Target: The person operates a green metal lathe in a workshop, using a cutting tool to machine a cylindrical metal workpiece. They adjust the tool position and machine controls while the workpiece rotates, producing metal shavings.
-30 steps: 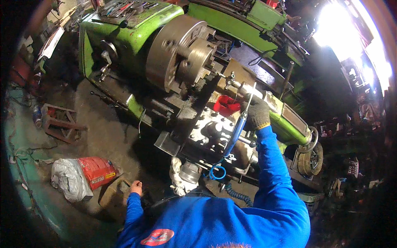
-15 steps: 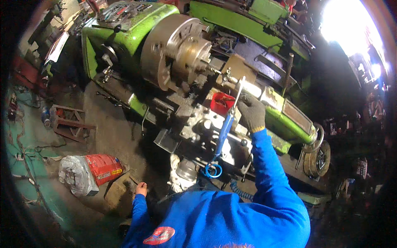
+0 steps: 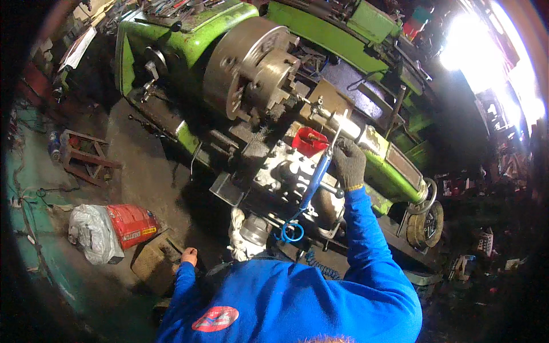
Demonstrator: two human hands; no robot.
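My right hand (image 3: 350, 164), in a dark knit glove, is raised beside the tailstock (image 3: 349, 128) of a green lathe. Its fingers are curled; what they hold, if anything, is hidden. Just left of the glove is a blue-handled tool (image 3: 316, 182) with a pale metal rod and a blue coiled hose at its lower end. A red cup (image 3: 305, 146) stands beyond it, with something thin and dark leaning out. The large chuck (image 3: 246, 68) faces a drill bit (image 3: 303, 98) on the tailstock side. My bare left hand (image 3: 189, 257) hangs low at the left, fingers slightly apart, holding nothing.
A red and white plastic sack (image 3: 128, 228) lies on the floor at left, next to a brown box (image 3: 157, 260). Farther off stands a rusty metal frame (image 3: 88, 157). The lathe's handwheel (image 3: 424, 197) sticks out at right. Tools lie on the green headstock (image 3: 191, 34).
The view has shifted a little. The chuck's jaws, blurred before, look sharper now. My right glove sits slightly lower beside the blue-handled tool; my left hand still hangs down.
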